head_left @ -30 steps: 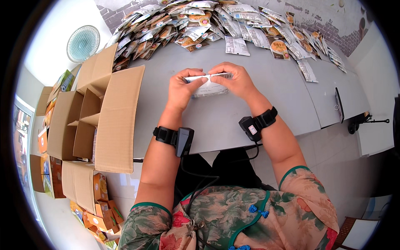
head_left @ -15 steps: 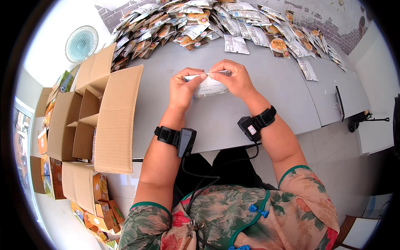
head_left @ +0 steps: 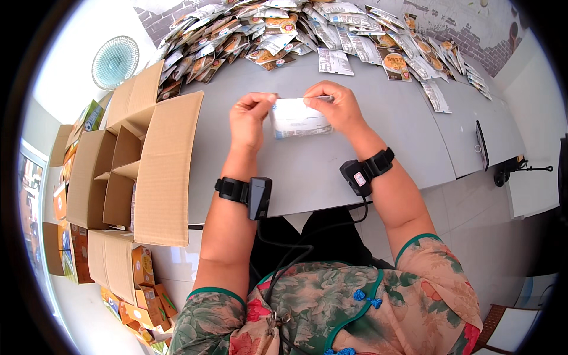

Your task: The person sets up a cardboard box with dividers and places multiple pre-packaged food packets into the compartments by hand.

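White packet [head_left: 299,118] is being held over the grey surface [head_left: 331,171], just in front of the person. Left hand [head_left: 248,118] is pinching its upper left corner, right hand [head_left: 334,106] is pinching its upper right edge. Loose sachets [head_left: 307,35] are lying heaped beyond; an open cardboard box [head_left: 127,171] is sitting to the left.

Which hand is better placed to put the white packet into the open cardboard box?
Left, probably. The left hand pinches the white packet on the side nearer the open cardboard box; the right hand would have to cross over.
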Motion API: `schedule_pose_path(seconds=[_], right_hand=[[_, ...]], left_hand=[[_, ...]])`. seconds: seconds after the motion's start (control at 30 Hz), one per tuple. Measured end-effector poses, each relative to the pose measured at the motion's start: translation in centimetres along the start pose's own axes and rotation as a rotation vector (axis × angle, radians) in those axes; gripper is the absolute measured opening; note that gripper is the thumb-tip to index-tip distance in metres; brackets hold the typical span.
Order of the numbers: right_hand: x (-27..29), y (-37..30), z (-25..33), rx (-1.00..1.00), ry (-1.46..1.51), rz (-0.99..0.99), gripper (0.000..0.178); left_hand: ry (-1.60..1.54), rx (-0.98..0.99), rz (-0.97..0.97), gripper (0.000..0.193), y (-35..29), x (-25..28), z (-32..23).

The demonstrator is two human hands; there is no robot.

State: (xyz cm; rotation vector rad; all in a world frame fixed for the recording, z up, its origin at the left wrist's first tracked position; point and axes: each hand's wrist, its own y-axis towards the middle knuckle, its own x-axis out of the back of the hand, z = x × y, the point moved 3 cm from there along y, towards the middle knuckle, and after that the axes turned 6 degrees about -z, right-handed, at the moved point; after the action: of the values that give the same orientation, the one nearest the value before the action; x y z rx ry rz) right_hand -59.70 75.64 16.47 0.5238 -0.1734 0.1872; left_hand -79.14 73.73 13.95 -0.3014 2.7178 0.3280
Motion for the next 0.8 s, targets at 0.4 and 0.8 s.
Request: schedule_pose_path(seconds=[0.4, 0.8], right_hand=[[2.2, 1.2, -1.8, -0.014, 0.1, -0.117, 0.01], [-0.1, 0.2, -0.4, 0.031, 0.055, -0.001, 0.011]], left_hand=[[0.028, -0.127, -0.012, 0.021, 0.8, 1.0, -0.7], [0.133, -0.082, 0.042, 0.008, -0.1, 0.1, -0.3]])
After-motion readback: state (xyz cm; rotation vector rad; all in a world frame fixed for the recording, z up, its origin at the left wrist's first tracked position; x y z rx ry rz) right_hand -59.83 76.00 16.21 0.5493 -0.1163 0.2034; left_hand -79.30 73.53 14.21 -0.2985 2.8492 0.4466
